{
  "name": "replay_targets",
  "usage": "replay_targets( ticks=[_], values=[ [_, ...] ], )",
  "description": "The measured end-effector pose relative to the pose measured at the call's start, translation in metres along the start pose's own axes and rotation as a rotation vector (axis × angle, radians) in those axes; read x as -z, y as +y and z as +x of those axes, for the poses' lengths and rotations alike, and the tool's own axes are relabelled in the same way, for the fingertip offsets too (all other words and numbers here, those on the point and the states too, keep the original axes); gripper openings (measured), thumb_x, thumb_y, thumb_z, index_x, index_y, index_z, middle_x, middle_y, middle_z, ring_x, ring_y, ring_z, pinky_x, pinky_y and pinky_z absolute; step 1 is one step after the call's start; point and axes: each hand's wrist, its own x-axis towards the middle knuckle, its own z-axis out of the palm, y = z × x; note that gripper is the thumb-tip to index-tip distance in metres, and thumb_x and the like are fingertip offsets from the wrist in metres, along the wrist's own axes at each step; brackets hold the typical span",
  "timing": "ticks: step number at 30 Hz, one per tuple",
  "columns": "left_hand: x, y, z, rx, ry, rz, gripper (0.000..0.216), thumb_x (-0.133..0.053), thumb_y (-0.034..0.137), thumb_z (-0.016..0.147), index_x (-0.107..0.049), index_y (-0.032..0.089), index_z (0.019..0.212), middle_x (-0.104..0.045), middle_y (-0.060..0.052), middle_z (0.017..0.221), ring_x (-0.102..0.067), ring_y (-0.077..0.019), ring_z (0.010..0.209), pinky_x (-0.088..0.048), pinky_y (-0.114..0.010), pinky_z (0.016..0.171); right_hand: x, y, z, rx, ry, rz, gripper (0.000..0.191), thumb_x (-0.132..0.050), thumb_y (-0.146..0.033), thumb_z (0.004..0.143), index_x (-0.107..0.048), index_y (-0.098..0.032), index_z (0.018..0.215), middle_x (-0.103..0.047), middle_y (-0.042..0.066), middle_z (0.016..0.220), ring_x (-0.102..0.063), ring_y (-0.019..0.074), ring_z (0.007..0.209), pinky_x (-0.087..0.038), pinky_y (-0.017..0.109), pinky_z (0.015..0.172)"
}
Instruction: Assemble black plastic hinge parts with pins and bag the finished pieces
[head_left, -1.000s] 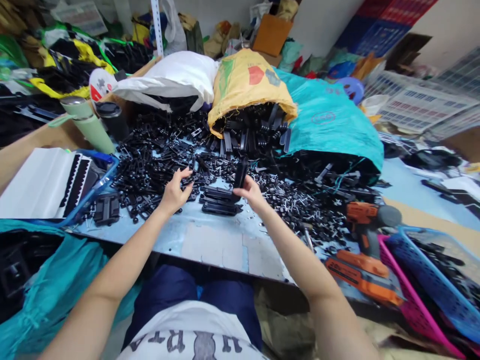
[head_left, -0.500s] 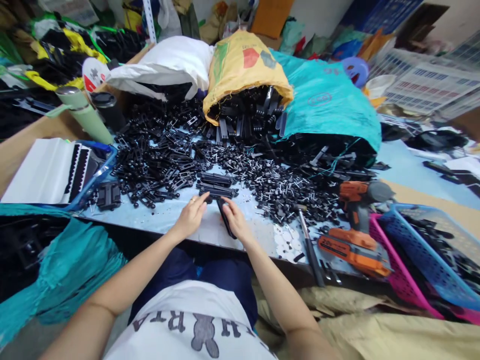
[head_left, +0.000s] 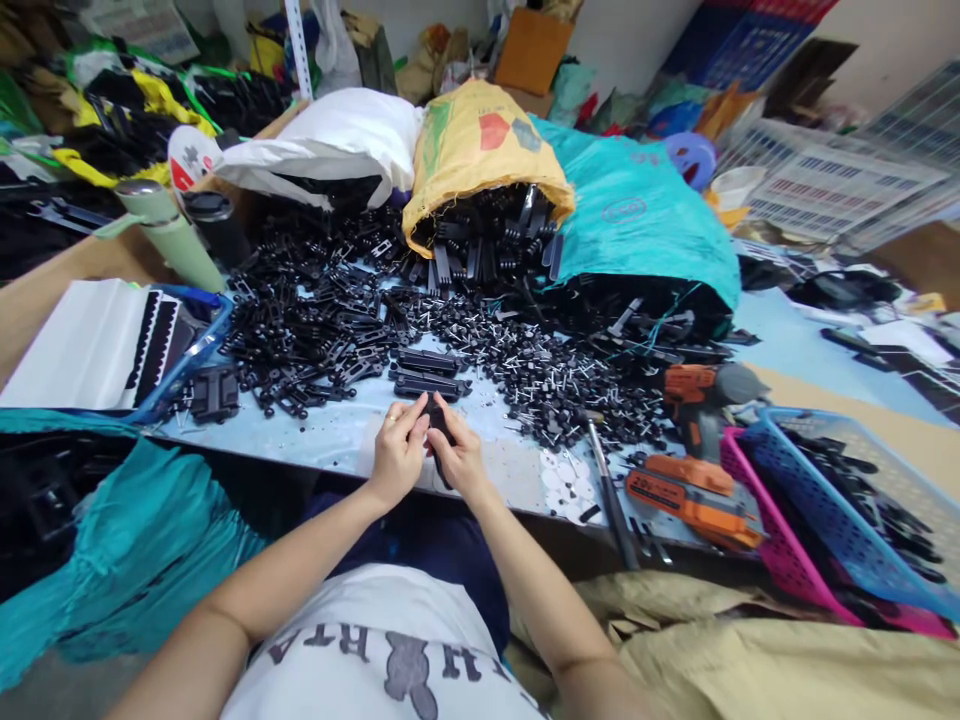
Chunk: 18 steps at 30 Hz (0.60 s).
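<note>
My left hand and my right hand meet over the near edge of the table. Between them is a long black plastic part, gripped by the fingers of both hands and partly hidden by them. Just beyond my fingertips lie several similar black bars, side by side. Behind and to the left spreads a heap of small black plastic pieces. Toward the right is a pile of screws and small black caps.
White, yellow and teal sacks spill black parts at the back. A hammer, an orange cordless drill and a blue basket are on the right. A green flask stands at left.
My left hand has moved right and closed on the black part, which my right hand held before. My right hand has shifted slightly left. The camera view has shifted a little.
</note>
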Motion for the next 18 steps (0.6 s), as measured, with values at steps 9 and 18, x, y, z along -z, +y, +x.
replay_targets(
  ticks=[9,18],
  values=[
    [-0.004,-0.004,-0.001,0.516,-0.051,-0.512,0.038,-0.052,0.046,0.085,-0.058,0.017,0.109,-0.059,-0.006,0.088,-0.057,-0.0136,0.071,-0.048,-0.027,0.063,-0.008,0.008,0.011,-0.172,-0.057,0.221,0.060,-0.050,-0.050,0.084,-0.041,-0.024,0.137,-0.062,0.006,0.102,-0.054,0.0091,0.055,-0.051,0.026,0.051],
    [0.012,-0.004,-0.002,0.976,-0.278,-1.060,0.034,-0.072,0.041,0.071,-0.058,0.010,0.078,-0.055,0.003,0.056,-0.030,0.0027,0.034,-0.024,-0.011,0.036,0.005,0.020,0.008,-0.155,-0.036,0.255,0.064,-0.046,-0.051,0.085,-0.032,-0.024,0.142,-0.060,0.003,0.090,-0.055,0.0101,0.058,-0.051,0.026,0.054]
  ],
)
